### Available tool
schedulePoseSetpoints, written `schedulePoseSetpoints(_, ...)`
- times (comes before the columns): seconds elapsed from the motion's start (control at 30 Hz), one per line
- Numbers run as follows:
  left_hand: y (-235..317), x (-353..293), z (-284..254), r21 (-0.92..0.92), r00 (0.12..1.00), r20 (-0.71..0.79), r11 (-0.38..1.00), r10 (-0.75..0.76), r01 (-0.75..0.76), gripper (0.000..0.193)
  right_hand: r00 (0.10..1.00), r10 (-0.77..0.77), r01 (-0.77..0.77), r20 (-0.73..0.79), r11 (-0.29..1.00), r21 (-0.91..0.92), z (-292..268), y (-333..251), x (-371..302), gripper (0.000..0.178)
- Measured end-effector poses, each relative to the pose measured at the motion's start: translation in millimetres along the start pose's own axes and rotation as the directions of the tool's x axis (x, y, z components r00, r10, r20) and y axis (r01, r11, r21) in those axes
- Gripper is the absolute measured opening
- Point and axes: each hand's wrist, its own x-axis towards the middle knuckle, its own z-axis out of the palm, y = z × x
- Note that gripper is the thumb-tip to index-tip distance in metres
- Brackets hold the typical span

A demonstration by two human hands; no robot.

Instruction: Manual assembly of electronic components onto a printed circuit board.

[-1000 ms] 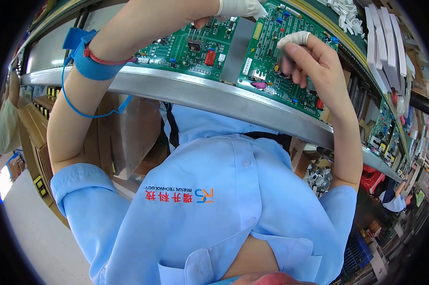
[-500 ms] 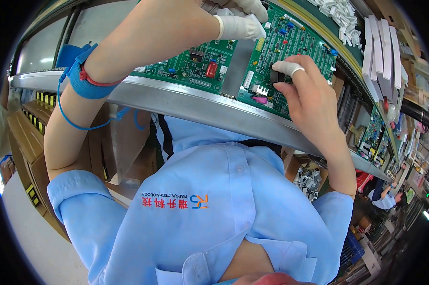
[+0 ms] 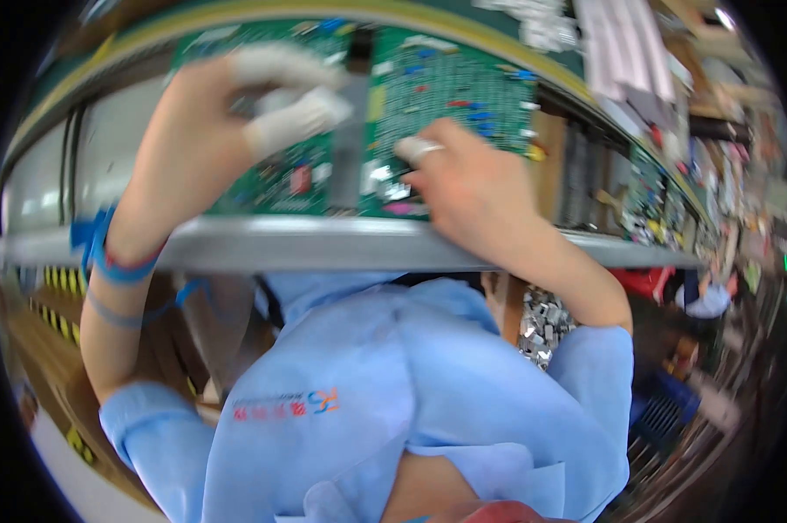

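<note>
My left hand (image 3: 210, 131), with white finger cots on its thumb and fingers, is over the left green circuit board (image 3: 236, 196). Its thumb and a finger close on a small white part (image 3: 334, 105), blurred by motion. My right hand (image 3: 476, 183) has a white cot on its index finger. Thumb and index are pinched together low on the right green circuit board (image 3: 489, 87), beside a white component and a pink one (image 3: 404, 209). Whatever lies between those fingertips is hidden. A blue wrist strap (image 3: 123, 261) with a cord circles my left wrist.
A metal rail (image 3: 323, 244) runs along the near side of the boards. White parts (image 3: 533, 22) lie in a pile at the far right, near white strips (image 3: 624, 48). Below the rail is a box of small metal parts (image 3: 543, 327). More boards (image 3: 659, 200) stand farther right.
The view has turned, so boards and rail sit further left and more level. My left hand has drawn back left from between the boards. My right hand stays low on the right board.
</note>
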Motion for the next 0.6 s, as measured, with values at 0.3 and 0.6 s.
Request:
schedulePoseSetpoints(0.3,-5.0,-13.4,14.4,-0.254,0.993,-0.028,0.962,-0.114,0.103,0.027,0.572,0.322,-0.478,-0.754,0.878,0.012,-97.9,169.3,-30.7,0.028)
schedulePoseSetpoints(0.6,20.3,3.2,55.3,0.031,1.0,-0.009,1.0,-0.001,0.002,0.021,0.553,0.668,-0.794,-0.498,0.604,-0.072,-115.6,399.7,-111.0,0.04)
